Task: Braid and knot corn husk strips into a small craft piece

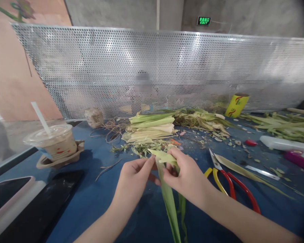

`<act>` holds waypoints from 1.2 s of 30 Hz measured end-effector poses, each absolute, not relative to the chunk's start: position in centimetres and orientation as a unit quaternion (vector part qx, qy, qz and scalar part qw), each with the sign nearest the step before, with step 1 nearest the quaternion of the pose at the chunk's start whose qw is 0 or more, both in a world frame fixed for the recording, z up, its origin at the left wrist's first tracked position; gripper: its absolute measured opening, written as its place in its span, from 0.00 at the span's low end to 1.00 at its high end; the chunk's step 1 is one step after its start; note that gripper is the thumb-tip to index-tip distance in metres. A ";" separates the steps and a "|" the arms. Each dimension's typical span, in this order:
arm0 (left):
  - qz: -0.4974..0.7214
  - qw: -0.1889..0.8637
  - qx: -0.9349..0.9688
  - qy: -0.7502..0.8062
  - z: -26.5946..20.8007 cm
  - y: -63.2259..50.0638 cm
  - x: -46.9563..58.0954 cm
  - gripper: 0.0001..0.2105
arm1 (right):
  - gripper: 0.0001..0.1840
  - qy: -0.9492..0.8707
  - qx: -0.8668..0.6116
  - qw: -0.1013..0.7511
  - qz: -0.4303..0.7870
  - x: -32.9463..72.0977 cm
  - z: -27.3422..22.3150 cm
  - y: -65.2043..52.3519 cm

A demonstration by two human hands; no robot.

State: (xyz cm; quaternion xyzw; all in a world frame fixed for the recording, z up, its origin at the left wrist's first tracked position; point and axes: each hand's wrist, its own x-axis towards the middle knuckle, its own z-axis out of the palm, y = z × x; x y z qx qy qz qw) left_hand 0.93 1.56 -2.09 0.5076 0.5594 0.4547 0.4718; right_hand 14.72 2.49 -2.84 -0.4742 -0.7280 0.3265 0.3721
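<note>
Between my two hands, low over the blue table, is a long green leaf strip (169, 199), pale yellow at its upper end and hanging toward me; it looks like corn husk. My left hand (136, 172) pinches its edge near the top between thumb and fingers. Fingers of my right hand (183, 170) are wrapped round the folded pale part, and a second narrow green strip dangles below them. Just beyond lies a stacked bundle of pale and green leaves (150, 126), with small green sprigs (147, 148) in front of it.
Right of my hands lie red-handled pliers (233, 185), a yellow-handled tool (218, 179) and a metal blade (262, 172). A drink cup (57, 145) with a straw stands left, beyond dark phones (62, 195). A perforated metal screen (98, 67) borders the back; a yellow tube (236, 105) stands there.
</note>
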 end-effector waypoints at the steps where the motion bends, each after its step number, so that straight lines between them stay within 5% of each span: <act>1: 0.454 0.469 0.507 0.562 -2.1 1.5 0.9 0.11 | 0.11 -0.728 -0.478 0.369 0.325 14.7 -2.8 2.5; 13: 0.465 0.460 0.489 0.577 -2.4 1.9 0.4 0.08 | 0.08 -0.746 -0.449 0.357 0.339 15.1 -2.6 2.2; 21: 0.485 0.528 0.427 0.551 -2.1 1.9 -0.2 0.09 | 0.10 -0.662 -0.433 0.295 0.536 15.2 -2.0 2.5; 31: 0.543 0.491 0.394 0.556 -2.0 2.1 -0.2 0.11 | 0.09 -0.571 -0.358 0.393 0.626 15.3 -2.3 3.1; 36: 0.545 0.476 0.403 0.560 -2.2 2.3 -0.4 0.11 | 0.17 -0.658 -0.337 0.404 0.539 16.3 -1.3 3.4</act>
